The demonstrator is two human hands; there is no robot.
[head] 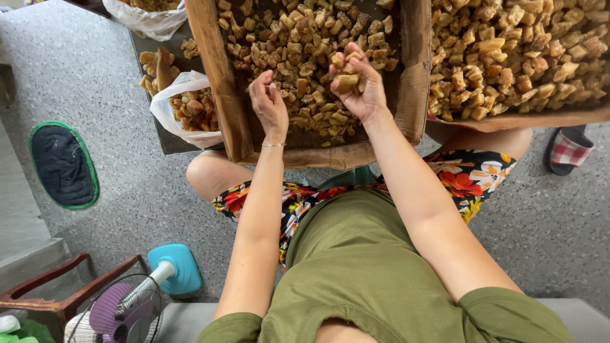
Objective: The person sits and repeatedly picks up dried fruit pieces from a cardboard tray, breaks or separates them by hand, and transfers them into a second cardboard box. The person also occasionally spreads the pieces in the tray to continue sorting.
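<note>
I sit over a cardboard box (219, 89) filled with brown chunks (298, 44). My right hand (359, 82) is raised above the box, palm up, cupping a handful of the brown chunks. Just left of it, my left hand (268, 105) hovers over the box's near left part with fingers curled together; whether a small piece is pinched in them is unclear. A thin bracelet circles the left wrist. A second cardboard box (527, 119) heaped with the same chunks stands to the right.
A white plastic bag (184, 105) with chunks lies left of the box on a dark tray. A green-edged mat (62, 165), a small fan (136, 298), a wooden chair frame (51, 298) and a checked slipper (569, 149) sit on the grey floor.
</note>
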